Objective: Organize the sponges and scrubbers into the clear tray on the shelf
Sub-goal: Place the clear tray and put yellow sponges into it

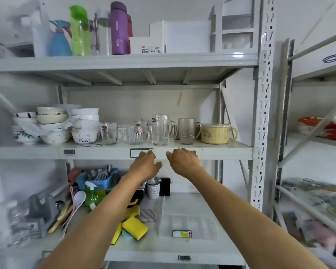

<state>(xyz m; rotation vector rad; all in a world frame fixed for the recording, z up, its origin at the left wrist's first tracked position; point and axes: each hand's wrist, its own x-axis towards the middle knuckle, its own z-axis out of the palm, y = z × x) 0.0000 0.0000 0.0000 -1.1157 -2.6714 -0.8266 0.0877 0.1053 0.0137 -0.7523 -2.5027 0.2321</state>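
A clear tray [184, 220] with a label on its front wall sits empty on the lower shelf, right of centre. Just left of it lie yellow sponges [134, 227], a pale blue scrubber [126, 235] partly under them, and a striped cloth pad [147, 214]. My left forearm covers part of this pile. Both arms stretch forward and up. My left hand [146, 165] and my right hand [182, 160] hover side by side at the front edge of the middle shelf, fingers loosely curled, holding nothing.
The middle shelf [221, 152] carries stacked bowls [52, 125], glass mugs [159, 131] and a yellow lidded cup [215, 133]. Bottles and white boxes stand on the top shelf. A blue basket [103, 177], a green spray bottle [92, 195] and utensils crowd the lower shelf's left. A second rack stands right.
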